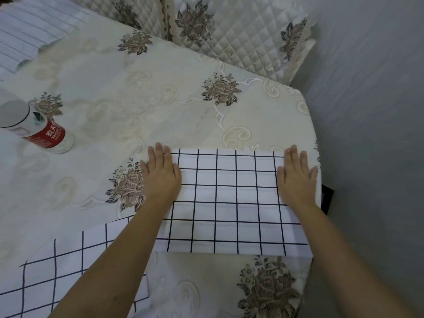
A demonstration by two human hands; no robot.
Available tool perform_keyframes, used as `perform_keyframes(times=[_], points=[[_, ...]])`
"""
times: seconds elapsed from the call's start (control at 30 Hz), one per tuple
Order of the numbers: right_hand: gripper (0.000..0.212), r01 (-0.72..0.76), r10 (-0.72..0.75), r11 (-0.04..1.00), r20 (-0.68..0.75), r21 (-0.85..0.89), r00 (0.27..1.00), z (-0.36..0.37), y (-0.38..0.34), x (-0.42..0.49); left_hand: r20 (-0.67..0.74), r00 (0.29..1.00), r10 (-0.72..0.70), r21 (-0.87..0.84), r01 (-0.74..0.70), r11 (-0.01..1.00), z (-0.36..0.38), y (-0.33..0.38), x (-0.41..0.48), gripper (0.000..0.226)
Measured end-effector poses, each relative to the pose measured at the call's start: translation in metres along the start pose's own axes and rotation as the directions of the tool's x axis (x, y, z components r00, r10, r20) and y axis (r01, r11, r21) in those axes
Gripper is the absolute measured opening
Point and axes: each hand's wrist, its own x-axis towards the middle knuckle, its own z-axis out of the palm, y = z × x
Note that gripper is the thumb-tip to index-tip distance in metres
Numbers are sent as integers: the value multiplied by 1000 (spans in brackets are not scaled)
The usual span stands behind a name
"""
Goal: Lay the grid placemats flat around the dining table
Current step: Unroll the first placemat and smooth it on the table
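Both hands press flat on one grid placemat [226, 196] on the desk [137, 92]: left hand [160, 175] and right hand [297, 177], fingers straight and slightly apart.

Soft, even, cool indoor light fills the view, and shadows are faint. Wide-angle distortion bends the table [308, 120] along its right edge. The bottle [46, 131] at left blurs toward its near end.

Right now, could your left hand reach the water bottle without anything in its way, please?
Probably yes: only bare tablecloth lies between the left hand, flat on the placemat, and the bottle.
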Motion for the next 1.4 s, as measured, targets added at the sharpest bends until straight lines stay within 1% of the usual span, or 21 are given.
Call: perform_keyframes(times=[0.07, 0.13, 0.2, 0.23, 0.27, 0.3, 0.33, 0.37, 0.43, 0.5, 0.6, 0.7, 0.83, 0.9, 0.97, 1.03, 1.1, 1.17, 1.2, 1.27, 1.4], points=[[58, -28, 30, 999, -56, 21, 998, 1, -11, -8, -90, 994, 57, 25, -55, 998, -1, 13, -6, 56], [60, 55, -54, 998, -91, 5, 994, 3, -44, -19, -96, 978, 187, 63, -182, 981, -1, 39, -12, 56], [55, 217, -218, 976, -60, -18, 974, 13, -81, -33, 1, 945, 327, 6, -327, 945, 2, 69, -23, 57], [53, 291, -292, 956, -19, -32, 956, 21, -96, -38, 52, 930, 364, -34, -363, 931, 7, 79, -29, 60], [54, 331, -330, 944, 25, -20, 944, 26, -105, -43, 102, 922, 373, -64, -368, 928, 11, 84, -34, 65], [56, 342, -342, 940, 50, 2, 938, 29, -108, -46, 125, 928, 352, -84, -343, 936, 16, 84, -39, 68], [54, 340, -341, 940, 34, 24, 940, 31, -106, -47, 114, 941, 318, -91, -309, 947, 19, 81, -42, 68], [52, 330, -331, 944, 21, 23, 943, 32, -102, -47, 102, 951, 292, -86, -284, 955, 22, 76, -42, 67], [57, 299, -298, 954, 53, -13, 953, 28, -85, -45, 100, 960, 260, -63, -254, 965, 21, 65, -42, 68], [63, 237, -236, 971, 37, -20, 971, 23, -63, -41, 79, 974, 212, -45, -209, 977, 18, 53, -42, 72], [61, 111, -111, 994, -4, -5, 994, 17, -24, -44, 92, 989, 115, -11, -114, 993, 15, 25, -47, 75], [61, 49, -49, 999, -6, 7, 999, 11, 0, -51, 80, 991, 103, 7, -104, 995, 10, 0, -52, 72], [63, -33, 34, 999, -22, 31, 999, 10, 0, -57, 48, 996, 81, 22, -82, 996, 6, -6, -59, 73], [64, -22, 24, 999, -36, 47, 999, 13, -15, -66, 19, 994, 111, 43, -112, 993, 5, 8, -65, 67], [67, 55, -54, 998, -16, 40, 998, 18, -41, -78, -17, 976, 217, 21, -217, 976, 5, 33, -73, 59], [61, 160, -161, 987, 25, 14, 987, 25, -70, -93, 51, 957, 285, -58, -283, 958, 10, 59, -84, 55], [52, 218, -218, 976, 68, 18, 973, 31, -86, -103, 151, 951, 271, -112, -255, 960, 18, 73, -96, 59], [51, 246, -246, 969, 73, 5, 967, 33, -83, -106, 138, 957, 256, -64, -249, 966, 24, 68, -104, 69], [52, 253, -253, 967, 53, -5, 966, 33, -76, -105, 124, 961, 249, -44, -245, 969, 26, 61, -106, 69], [57, 235, -234, 972, 33, -27, 972, 32, -57, -104, 112, 966, 232, -35, -229, 973, 25, 43, -109, 66], [66, 122, -122, 993, -7, -5, 993, 28, -17, -106, 86, 989, 123, -32, -121, 992, 16, 7, -114, 68]])
